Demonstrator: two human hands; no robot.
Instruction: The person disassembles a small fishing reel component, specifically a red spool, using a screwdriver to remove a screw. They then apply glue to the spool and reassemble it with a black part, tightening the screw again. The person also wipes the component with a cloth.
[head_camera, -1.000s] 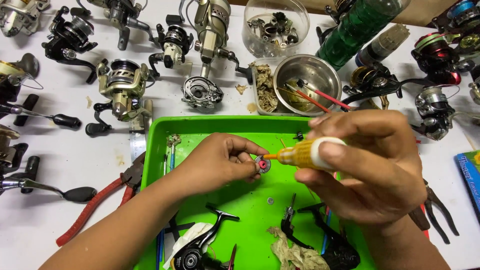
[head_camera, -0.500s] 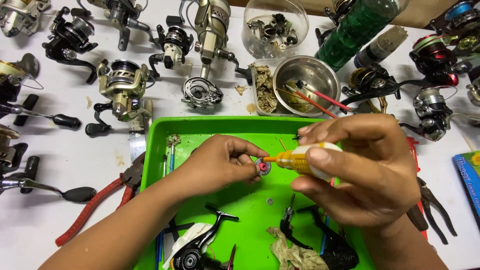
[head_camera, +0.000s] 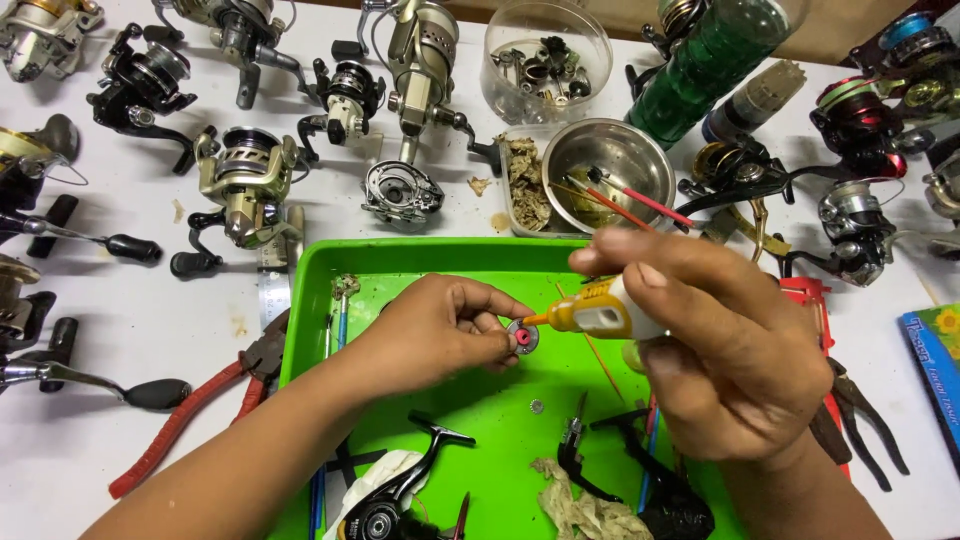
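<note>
Small round reel part (head_camera: 522, 337) with a red centre is being pinched in the left hand (head_camera: 440, 335) fingertips over the green tray (head_camera: 420, 262), mid-frame. Right hand (head_camera: 725, 345) is gripping a yellow squeeze tube (head_camera: 592, 315), nozzle touching the part from 3 o'clock. Steel bowl (head_camera: 610, 160) is sitting on the white table (head_camera: 120, 300) at 12 o'clock, red-handled pliers (head_camera: 190, 410) at 9 o'clock, fishing reels (head_camera: 245, 185) at 10 o'clock.

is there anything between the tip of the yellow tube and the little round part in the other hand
Nothing visible. The yellow tube in the right hand points its nozzle straight at the small round part pinched by the left hand over the green tray.
</note>
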